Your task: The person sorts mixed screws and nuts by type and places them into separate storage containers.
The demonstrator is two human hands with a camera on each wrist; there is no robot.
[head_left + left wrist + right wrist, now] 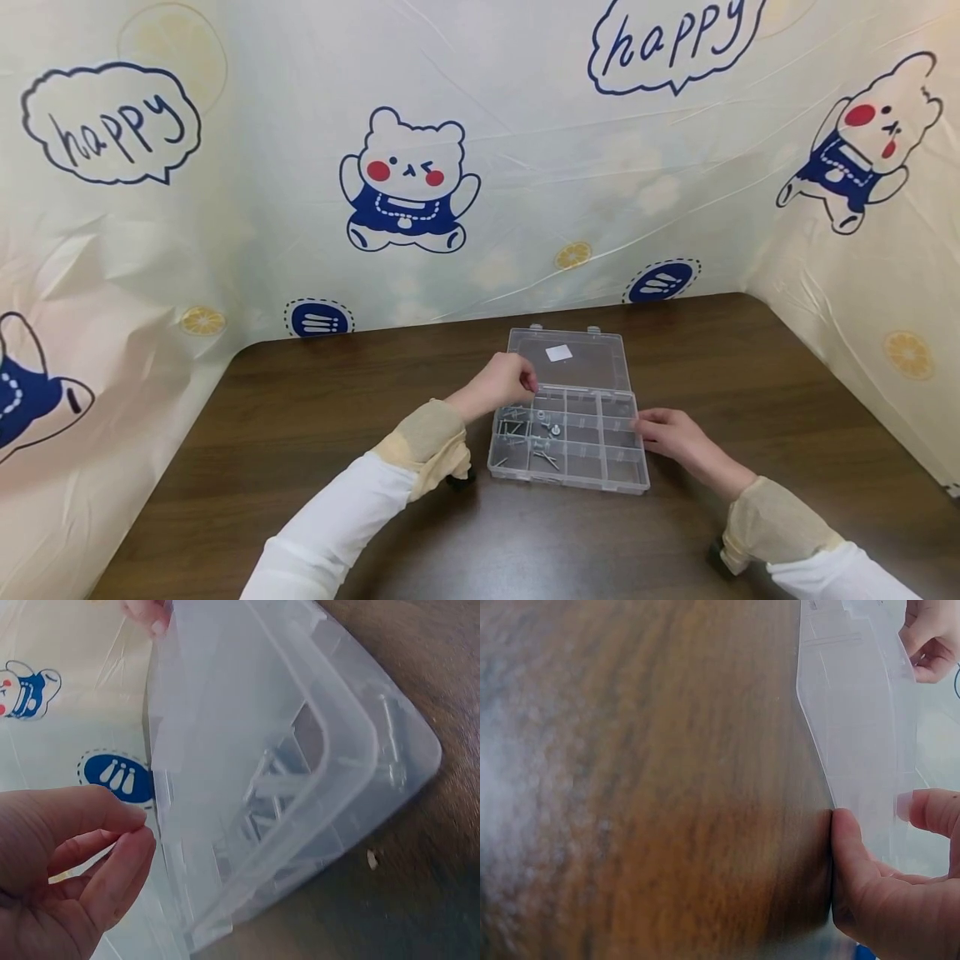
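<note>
A clear plastic compartment box (583, 472) lies on the table, its transparent lid (592, 362) folded back behind it. Screws (511, 427) lie in the left column of compartments. The second column holds more screws (549, 458) and small round metal pieces (555, 431). My left hand (502, 382) hovers over the box's back left corner, near the hinge; in the left wrist view its fingers (124, 877) curl loosely towards the thumb, with nothing visible between them. At the right side wall, my right hand (671, 433) grips the box between thumb (930, 811) and fingers (847, 844).
The box rests on a dark brown wooden table (337, 400). A white label (558, 353) is stuck on the lid. Behind the table hangs a printed curtain (525, 200) with bears and lettering. A small pale speck (372, 859) lies beside the box.
</note>
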